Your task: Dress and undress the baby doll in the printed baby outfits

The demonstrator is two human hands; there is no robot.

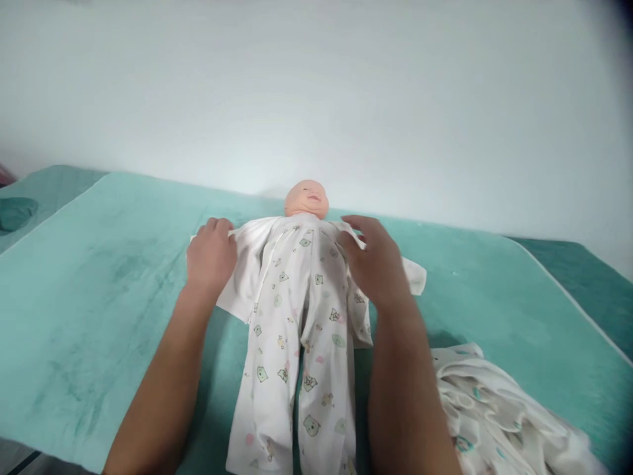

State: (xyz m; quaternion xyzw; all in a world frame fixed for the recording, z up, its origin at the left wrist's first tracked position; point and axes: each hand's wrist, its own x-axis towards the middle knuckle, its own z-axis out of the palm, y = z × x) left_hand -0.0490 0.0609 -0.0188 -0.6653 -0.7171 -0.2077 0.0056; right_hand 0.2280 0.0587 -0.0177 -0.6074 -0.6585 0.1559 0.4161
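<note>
A baby doll (306, 198) lies on its back on a teal mat (99, 284), head toward the wall. It wears a white romper (297, 316) printed with small animal faces. My left hand (211, 256) rests on the romper's left sleeve near the shoulder, fingers curled onto the cloth. My right hand (374, 261) lies over the doll's other shoulder and chest, fingers bent and touching the fabric. Both forearms reach in from the bottom edge.
A crumpled white printed cloth (499, 415) lies on the mat at the lower right. A darker green surface (588, 284) shows beyond the mat's right edge, and a dark green object (17, 212) sits at far left. A pale wall stands behind.
</note>
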